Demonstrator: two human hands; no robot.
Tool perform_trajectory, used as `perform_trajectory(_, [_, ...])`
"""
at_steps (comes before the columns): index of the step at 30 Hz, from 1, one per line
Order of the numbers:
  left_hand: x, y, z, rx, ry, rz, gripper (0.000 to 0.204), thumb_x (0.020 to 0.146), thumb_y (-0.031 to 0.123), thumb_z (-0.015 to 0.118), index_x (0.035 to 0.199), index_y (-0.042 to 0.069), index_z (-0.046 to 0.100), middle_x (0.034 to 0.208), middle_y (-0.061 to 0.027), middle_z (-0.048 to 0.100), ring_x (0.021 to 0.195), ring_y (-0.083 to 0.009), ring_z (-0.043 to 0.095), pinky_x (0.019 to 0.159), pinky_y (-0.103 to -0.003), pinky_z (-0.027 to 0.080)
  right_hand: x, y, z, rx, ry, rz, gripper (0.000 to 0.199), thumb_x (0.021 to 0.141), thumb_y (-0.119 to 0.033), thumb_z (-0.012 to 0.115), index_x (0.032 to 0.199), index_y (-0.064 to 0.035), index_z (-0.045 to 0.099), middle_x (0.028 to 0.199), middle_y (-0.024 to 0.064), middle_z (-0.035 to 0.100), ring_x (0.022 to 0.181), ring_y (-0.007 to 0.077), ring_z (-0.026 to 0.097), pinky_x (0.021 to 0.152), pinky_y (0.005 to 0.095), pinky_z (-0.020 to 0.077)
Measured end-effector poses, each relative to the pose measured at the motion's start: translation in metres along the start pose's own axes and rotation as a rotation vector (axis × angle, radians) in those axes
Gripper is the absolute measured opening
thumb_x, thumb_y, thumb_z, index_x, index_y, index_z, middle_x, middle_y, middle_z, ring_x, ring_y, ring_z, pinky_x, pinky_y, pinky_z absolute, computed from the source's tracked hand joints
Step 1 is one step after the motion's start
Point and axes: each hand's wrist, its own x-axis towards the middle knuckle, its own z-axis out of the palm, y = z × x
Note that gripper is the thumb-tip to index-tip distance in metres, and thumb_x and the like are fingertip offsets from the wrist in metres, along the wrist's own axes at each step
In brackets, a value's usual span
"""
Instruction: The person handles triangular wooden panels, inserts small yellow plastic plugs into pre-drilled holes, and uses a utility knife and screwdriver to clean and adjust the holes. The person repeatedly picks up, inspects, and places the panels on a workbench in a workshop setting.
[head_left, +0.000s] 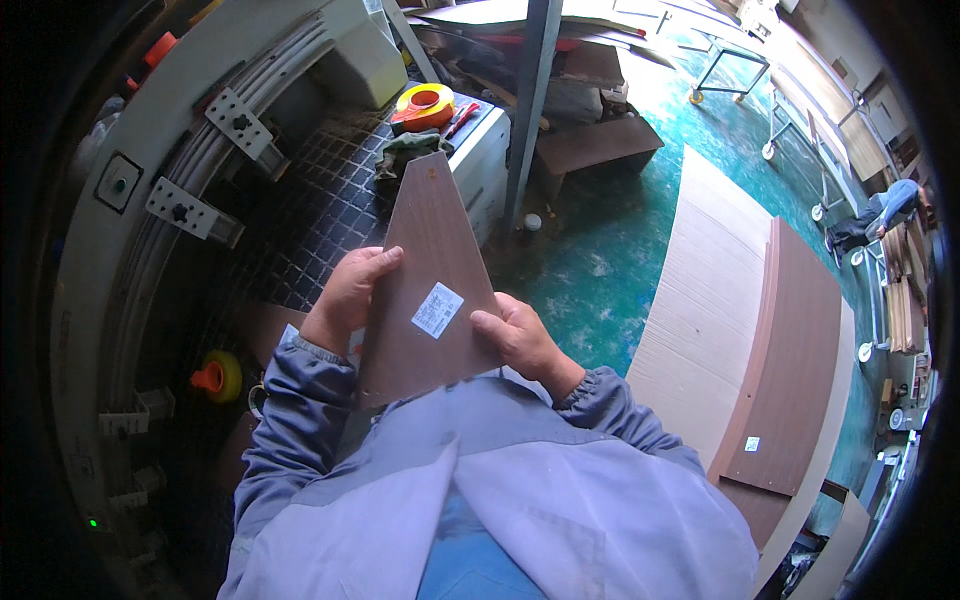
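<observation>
Between my two hands is a tapered brown wood-grain panel [425, 240], tilted in front of my chest with its narrow end pointing away. A white printed label [437, 310] is stuck on its face. My left hand [350, 292] grips the left edge, thumb on the face and fingers behind. My right hand [522, 338] holds the lower right edge, its thumb beside the label. The fingers behind the panel are hidden.
Left stands a large grey machine [120, 240] with rails. Ahead, a cabinet [490, 150] bears a yellow-orange tape roll [424, 106] beside a metal post [532, 100]. More brown panels [795, 350] lie on cardboard [700, 280] at right. A person [885, 212] bends near wheeled racks far right.
</observation>
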Motion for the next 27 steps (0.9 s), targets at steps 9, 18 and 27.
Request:
perform_trajectory(9, [-0.008,-0.007,-0.005,-0.016,0.018,0.025,0.042,0.103,0.032,0.068,0.114,-0.009,0.067,0.105,-0.0168,0.075,0.087,-0.021,0.074,0.08,-0.03,0.059,0.002,0.005,0.003,0.059,-0.036,0.027,0.032,0.105,-0.029,0.064,0.12,-0.0005,0.062,0.106,0.0023,0.066,0.094,0.0094,0.059,0.086,0.0292,0.0512])
perform_trajectory(18, [-0.014,-0.009,-0.007,0.033,0.028,0.052,0.036,0.102,0.03,0.07,0.114,-0.004,0.07,0.108,-0.0153,0.076,0.095,-0.0214,0.075,0.086,-0.036,0.061,-0.002,0.004,-0.002,-0.002,-0.074,0.023,0.037,0.105,-0.023,0.063,0.133,0.0018,0.059,0.122,0.0071,0.069,0.108,0.0128,0.063,0.096,0.0314,0.0519])
perform_trajectory(27, [-0.036,0.0,0.003,-0.096,-0.101,0.169,0.03,0.1,0.024,0.073,0.114,-0.002,0.072,0.105,-0.0145,0.078,0.088,-0.0213,0.076,0.079,-0.036,0.063,-0.008,-0.002,0.005,0.006,-0.074,-0.082,0.03,0.101,-0.021,0.069,0.122,-0.0002,0.063,0.109,0.0043,0.068,0.098,0.0106,0.061,0.089,0.0305,0.0523])
